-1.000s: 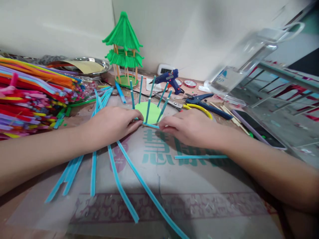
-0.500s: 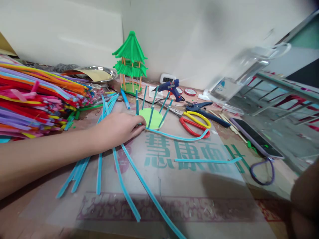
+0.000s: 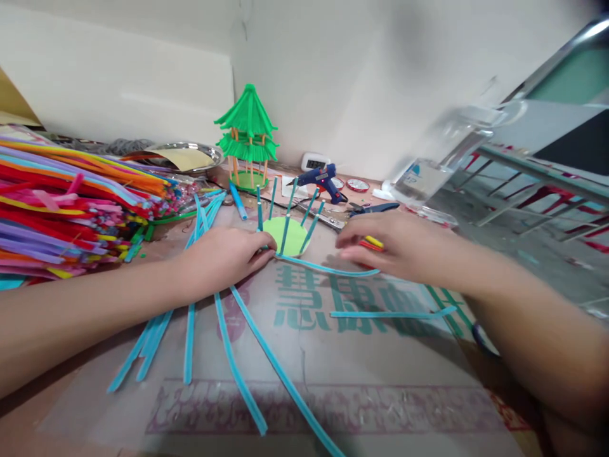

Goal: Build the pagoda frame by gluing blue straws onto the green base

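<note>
A light green paper disc [image 3: 294,236] lies on the cardboard mat [image 3: 380,393], with several blue sticks [image 3: 285,230] standing up around its rim. My left hand [image 3: 223,257] rests at the disc's near-left edge, its fingertips pinching the end of a long blue strip [image 3: 328,270] that curves off to the right along the mat. My right hand [image 3: 394,247] lies over the red and yellow handles of the scissors [image 3: 373,242], fingers curled on them; the blades poke out toward the disc.
A heap of coloured pipe cleaners [image 3: 61,203] fills the left side. Loose blue strips [image 3: 238,368] fan out under my left arm, one short strip [image 3: 390,313] lies right. At the back stand a green pagoda model [image 3: 247,136], glue gun [image 3: 321,179], pliers [image 3: 375,207], metal tray [image 3: 190,152], clear bottle [image 3: 442,158].
My right hand let go of the blue strip, left the view, then came back down onto the scissors. My left hand stayed at the disc's edge.
</note>
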The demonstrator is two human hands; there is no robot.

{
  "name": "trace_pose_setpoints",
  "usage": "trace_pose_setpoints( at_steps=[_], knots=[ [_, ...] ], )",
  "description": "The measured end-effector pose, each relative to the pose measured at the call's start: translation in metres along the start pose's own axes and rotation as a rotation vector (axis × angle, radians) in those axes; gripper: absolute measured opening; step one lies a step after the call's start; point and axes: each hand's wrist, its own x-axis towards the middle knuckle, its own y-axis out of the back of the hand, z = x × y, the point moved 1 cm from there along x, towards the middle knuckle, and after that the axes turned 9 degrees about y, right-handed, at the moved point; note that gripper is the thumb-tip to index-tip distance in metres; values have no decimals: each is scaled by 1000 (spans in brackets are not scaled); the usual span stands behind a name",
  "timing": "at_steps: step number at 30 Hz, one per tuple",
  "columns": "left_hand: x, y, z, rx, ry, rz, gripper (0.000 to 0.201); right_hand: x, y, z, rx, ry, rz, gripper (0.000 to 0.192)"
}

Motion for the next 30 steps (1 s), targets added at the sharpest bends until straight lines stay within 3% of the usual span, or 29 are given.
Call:
trace_pose_setpoints(
  at_steps=[4, 7, 10, 18, 30],
  knots=[
    [0, -1, 0, 12, 10, -9, 34, 19, -47, -9, 17, -9, -71, 34],
    [0, -1, -1, 18, 11, -19, 35, 20, -61, -8, 26, 11, -55, 21],
    [0, -1, -2, -3, 5, -24, 36, 20, -63, -3, 86, -13, -20, 10],
    [2, 2, 0, -64, 23, -41, 35, 21, -63, 5, 221, -212, 41, 24],
    [3, -2, -3, -68, 3, -26, 37, 25, -73, 5, 83, -165, 96, 22]
  ],
)
